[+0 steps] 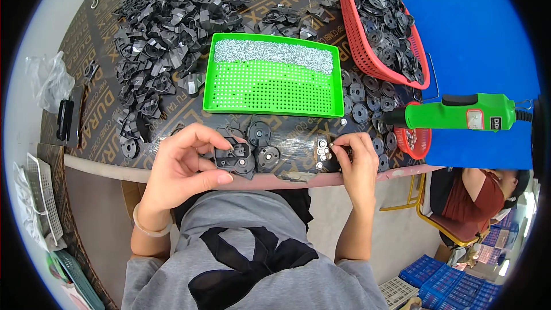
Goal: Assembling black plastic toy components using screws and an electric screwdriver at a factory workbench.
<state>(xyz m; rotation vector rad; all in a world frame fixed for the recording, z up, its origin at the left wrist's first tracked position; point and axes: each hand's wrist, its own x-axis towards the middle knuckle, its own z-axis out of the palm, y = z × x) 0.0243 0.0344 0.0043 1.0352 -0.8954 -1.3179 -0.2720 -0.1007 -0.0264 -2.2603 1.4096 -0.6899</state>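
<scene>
Thumb and fingers of my left hand point(191, 159) grip a black plastic housing point(231, 157) with a hollowed middle, held at the table's near edge. Black round discs point(268, 157) with bright centres lie just right of it. My right hand point(357, 159) pinches over a little group of small silver round metal pieces point(323, 150) on the table. A tiny piece seems to be between its fingertips, too small to make out fully. Beyond both hands stands a green perforated tray point(272, 111), with many small silver screws point(272, 53) along its far side.
Black plastic parts point(166, 40) are heaped at the far left. A red basket point(363, 51) of black discs stands far right. A green electric screwdriver point(459, 113) hangs above a small red basket point(422, 148). Another person point(473, 198) sits at the right.
</scene>
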